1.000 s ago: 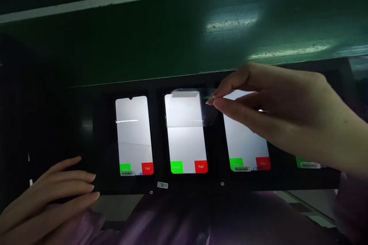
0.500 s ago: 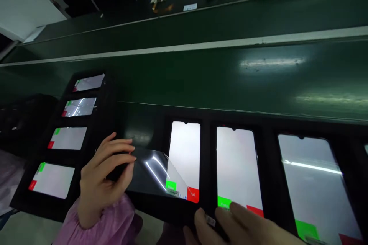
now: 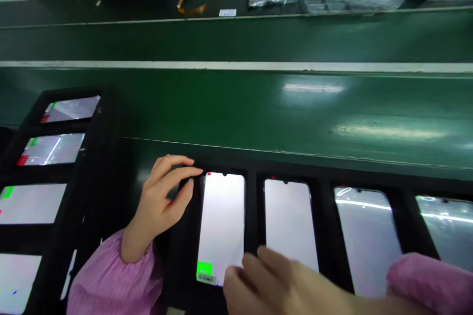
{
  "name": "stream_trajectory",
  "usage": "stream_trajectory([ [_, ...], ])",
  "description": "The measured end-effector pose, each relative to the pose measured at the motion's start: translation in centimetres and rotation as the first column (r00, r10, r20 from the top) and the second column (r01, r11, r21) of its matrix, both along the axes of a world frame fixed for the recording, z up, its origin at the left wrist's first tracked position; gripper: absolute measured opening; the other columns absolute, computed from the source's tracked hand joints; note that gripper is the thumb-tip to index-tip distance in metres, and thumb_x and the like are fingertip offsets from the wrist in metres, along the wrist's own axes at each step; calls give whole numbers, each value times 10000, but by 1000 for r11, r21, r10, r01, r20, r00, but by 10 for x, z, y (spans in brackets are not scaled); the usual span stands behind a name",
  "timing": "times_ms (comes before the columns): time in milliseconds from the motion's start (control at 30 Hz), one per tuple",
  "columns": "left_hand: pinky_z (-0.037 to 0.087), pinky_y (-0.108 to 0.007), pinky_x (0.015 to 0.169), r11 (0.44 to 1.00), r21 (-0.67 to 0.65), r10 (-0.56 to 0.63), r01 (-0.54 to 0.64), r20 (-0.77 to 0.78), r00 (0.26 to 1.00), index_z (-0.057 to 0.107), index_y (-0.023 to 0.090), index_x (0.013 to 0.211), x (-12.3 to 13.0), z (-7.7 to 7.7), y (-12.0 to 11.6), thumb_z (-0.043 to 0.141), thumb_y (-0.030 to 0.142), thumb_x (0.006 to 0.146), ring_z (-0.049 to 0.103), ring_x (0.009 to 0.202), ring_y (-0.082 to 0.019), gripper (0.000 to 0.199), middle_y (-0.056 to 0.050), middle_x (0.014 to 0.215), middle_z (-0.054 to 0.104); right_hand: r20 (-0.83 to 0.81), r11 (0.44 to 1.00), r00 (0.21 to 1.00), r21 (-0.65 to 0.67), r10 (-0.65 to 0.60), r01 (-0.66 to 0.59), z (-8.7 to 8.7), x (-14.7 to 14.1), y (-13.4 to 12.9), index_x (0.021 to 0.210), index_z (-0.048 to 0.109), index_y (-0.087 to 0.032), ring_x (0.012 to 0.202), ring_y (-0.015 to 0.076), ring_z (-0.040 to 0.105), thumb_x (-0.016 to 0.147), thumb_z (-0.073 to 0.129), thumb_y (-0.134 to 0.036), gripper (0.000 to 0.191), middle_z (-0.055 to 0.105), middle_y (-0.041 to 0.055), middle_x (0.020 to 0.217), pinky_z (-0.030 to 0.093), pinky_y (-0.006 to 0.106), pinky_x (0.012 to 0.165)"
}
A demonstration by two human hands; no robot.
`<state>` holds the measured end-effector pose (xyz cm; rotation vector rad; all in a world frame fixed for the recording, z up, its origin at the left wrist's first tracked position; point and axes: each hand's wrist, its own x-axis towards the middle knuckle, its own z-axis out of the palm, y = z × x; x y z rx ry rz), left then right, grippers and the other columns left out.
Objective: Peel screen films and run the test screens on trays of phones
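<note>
A: Where is the lit screen [image 3: 223, 221] to be found?

B: It is set at the near edge of the green bench [image 3: 207, 108], as the leftmost of the row in the black holder [image 3: 254, 206]. A second screen [image 3: 290, 221] is placed just to its right, and two more are seen beyond that. Another set of lit screens is held in a side holder [image 3: 37, 238] at the left.

A: And the hands?

B: The left hand [image 3: 162, 197] is poised beside the upper left corner, where a small red mark [image 3: 209, 173] is seen. Its thumb and forefinger are parted by a small gap, and nothing can be made out between them. The right hand [image 3: 273, 280] is half curled over the lower right corner, which is hidden by it; whether anything is gripped beneath cannot be judged.

A: How would the screen be expected to handle?

B: As light, stiff and smooth, probably slippery, and easily cracked or smudged. It would best be taken by its long side edges, with the lit face left untouched and the barcode label [image 3: 206, 279] at the lower left not rubbed. Twisting or pressing at one corner should be avoided.
</note>
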<state>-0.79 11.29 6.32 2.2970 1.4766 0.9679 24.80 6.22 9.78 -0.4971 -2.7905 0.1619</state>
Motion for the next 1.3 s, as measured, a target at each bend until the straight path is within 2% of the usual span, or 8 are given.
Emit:
stream_trajectory([
  [100,473,-462,1099,994,-91,49,-60,-118,992,750,275,1171,6,-1,3,523,174,1021,538,1297,-246,290,-64,1387,602,-38,939,995,-335,-96,77,1,-2,38,805,629,-202,556,131,498,882,578,-38,188,595,-16,750,352,322,483],
  [200,425,-480,1156,986,-150,61,-73,-83,995,763,274,1161,6,-6,5,502,213,1036,492,1371,-260,295,-59,1475,555,-83,646,916,-734,-393,211,-2,3,83,910,674,-209,585,98,525,928,615,-124,105,628,-32,768,389,261,525],
  [300,418,-473,1170,979,-203,42,-34,38,998,775,272,1131,3,-13,7,503,204,1017,503,1395,-254,302,-53,1478,552,-82,356,781,-916,-620,186,-1,12,112,910,673,-203,587,82,511,962,680,-278,91,649,-25,800,369,238,484],
  [400,416,-474,1184,976,-217,54,-31,99,994,784,281,1110,2,-16,7,501,184,996,506,1416,-255,320,-38,1485,554,-48,259,689,-943,-723,207,4,18,116,914,672,-192,506,45,436,978,681,-258,92,612,-48,745,318,213,418],
  [800,438,-389,1155,982,-179,63,-67,-25,998,693,264,1285,-14,-3,-71,504,148,1030,502,1381,-211,337,-46,1475,543,-21,286,650,-908,-760,306,7,21,98,991,680,-192,472,17,449,1001,684,-260,69,520,-120,630,300,165,417],
  [967,389,-443,1180,989,-146,-10,-8,-126,992,665,270,1349,-14,1,-83,491,125,1022,444,1399,-237,398,-67,1507,481,11,287,643,-888,-766,358,10,17,92,1025,689,-196,484,11,448,1014,673,-273,79,536,-118,659,311,176,436],
  [1133,191,-664,1259,980,-165,-148,111,-231,962,659,323,1364,-6,3,-85,466,160,1029,389,1440,-299,419,-72,1549,413,-86,419,666,-834,-741,358,11,15,81,979,680,-191,609,26,508,1003,688,-210,31,634,-75,817,384,197,497],
  [1300,104,-634,1291,971,-176,-198,160,-224,954,647,328,1385,-12,1,-97,467,196,1011,347,1461,-290,436,-60,1540,426,-118,454,681,-824,-723,339,9,17,74,970,671,-195,676,58,549,997,679,-197,28,653,-39,849,425,208,538],
])
